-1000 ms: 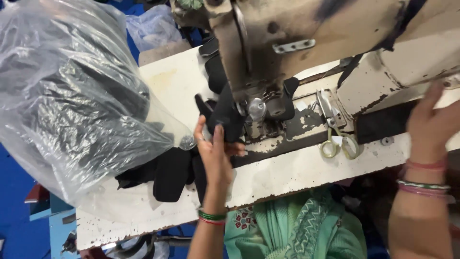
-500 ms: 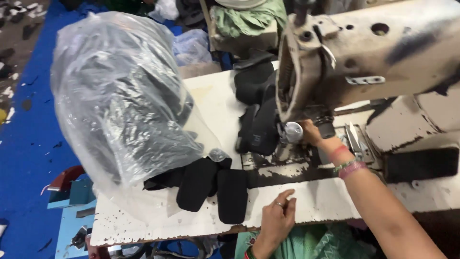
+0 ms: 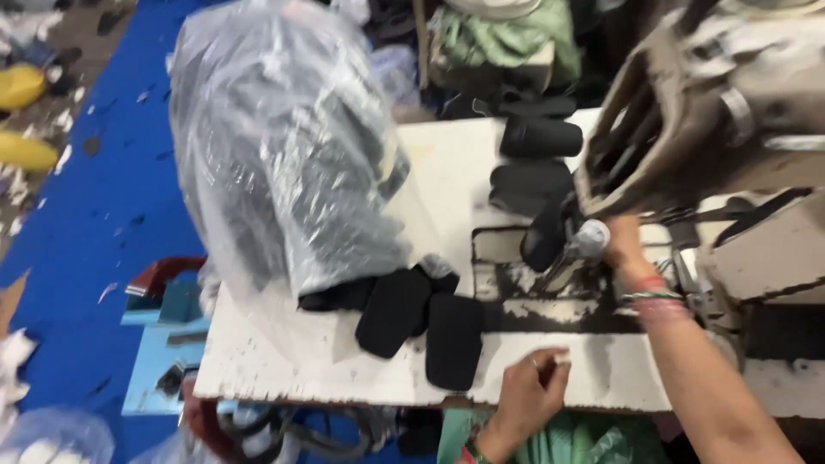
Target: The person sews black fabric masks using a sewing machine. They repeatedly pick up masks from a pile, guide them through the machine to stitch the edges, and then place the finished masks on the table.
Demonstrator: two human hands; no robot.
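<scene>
My right hand (image 3: pixel 620 242) rests under the sewing machine head (image 3: pixel 730 103), fingers curled on its silver knob (image 3: pixel 591 236), just beside a black fabric piece (image 3: pixel 546 234), while my left hand (image 3: pixel 528 393), loosely curled and empty, lies on the white table (image 3: pixel 447 163) edge.

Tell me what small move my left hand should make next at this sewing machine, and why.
Probably slide the left hand a little left to pick up the nearest black fabric piece. That hand rests open on the white table edge holding nothing, the piece lies loose right beside it, and the right hand is already up at the sewing machine by the needle area.
</scene>
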